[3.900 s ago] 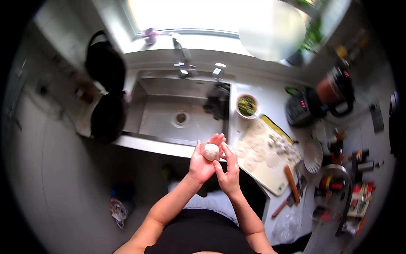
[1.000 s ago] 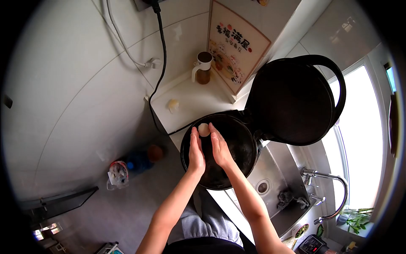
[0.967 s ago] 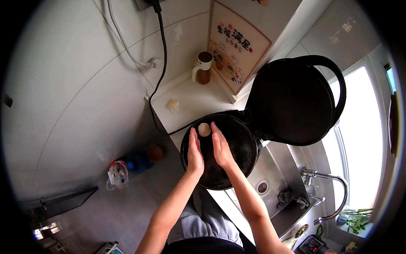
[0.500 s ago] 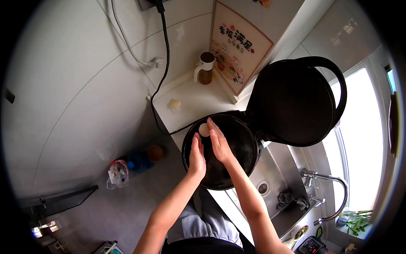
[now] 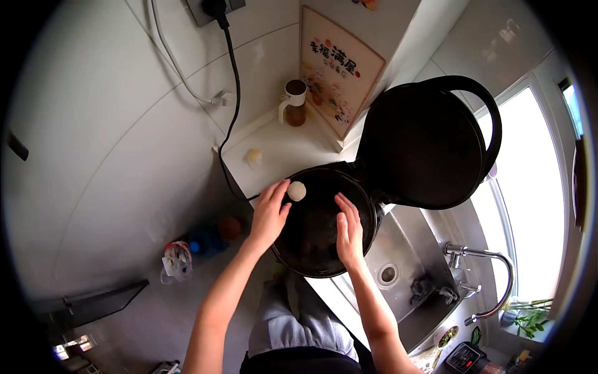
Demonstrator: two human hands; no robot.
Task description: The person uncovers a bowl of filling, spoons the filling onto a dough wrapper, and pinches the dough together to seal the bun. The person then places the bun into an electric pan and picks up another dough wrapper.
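A round, pale dough ball (image 5: 296, 191) sits at the far left inside the black electric griddle pan (image 5: 317, 240). My left hand (image 5: 268, 215) is at the pan's left rim, fingers stretched out, their tips right beside the ball; whether they touch it I cannot tell. Over the right half of the pan, my right hand (image 5: 350, 232) holds nothing, its fingers extended and slightly bent. The griddle's black lid (image 5: 427, 146), with a looped handle, stands raised on its hinge to the right. Another pale, flattened lump (image 5: 253, 157) lies on the white counter behind the pan.
A glass oil pot (image 5: 294, 106) with a handle stands in the counter corner beside a decorated board (image 5: 341, 68). The griddle's black cord (image 5: 235, 124) runs up the wall. Right of the pan are a steel sink (image 5: 405, 249) and a curved faucet (image 5: 507, 274).
My hands, close together around the dough ball before, have moved apart: the left goes left, the right goes right and down. The ball stays at the far left of the pan. The view shifts slightly.
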